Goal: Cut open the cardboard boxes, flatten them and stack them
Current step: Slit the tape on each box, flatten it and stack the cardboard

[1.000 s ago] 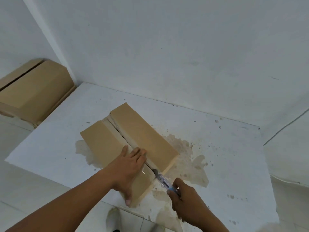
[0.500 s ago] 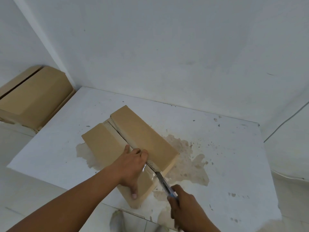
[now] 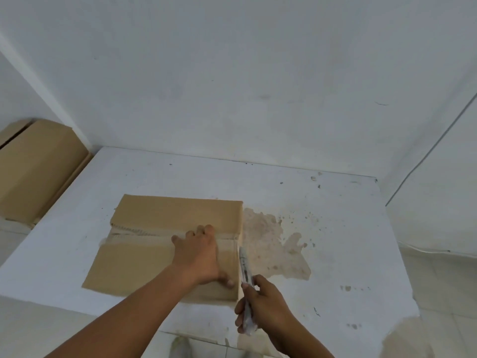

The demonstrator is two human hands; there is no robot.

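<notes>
Left hand (image 3: 200, 257) flat, pressing cardboard box (image 3: 154, 218) on desk (image 3: 309, 202); right hand (image 3: 263, 306) grips utility knife (image 3: 244, 264). Box got turned; blade moved from centre seam to box's right edge, end cut probably next.

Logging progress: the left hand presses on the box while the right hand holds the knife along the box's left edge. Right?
No: the head view shows the right hand holding the knife along the right edge of the box; the left hand does press on it.
</notes>
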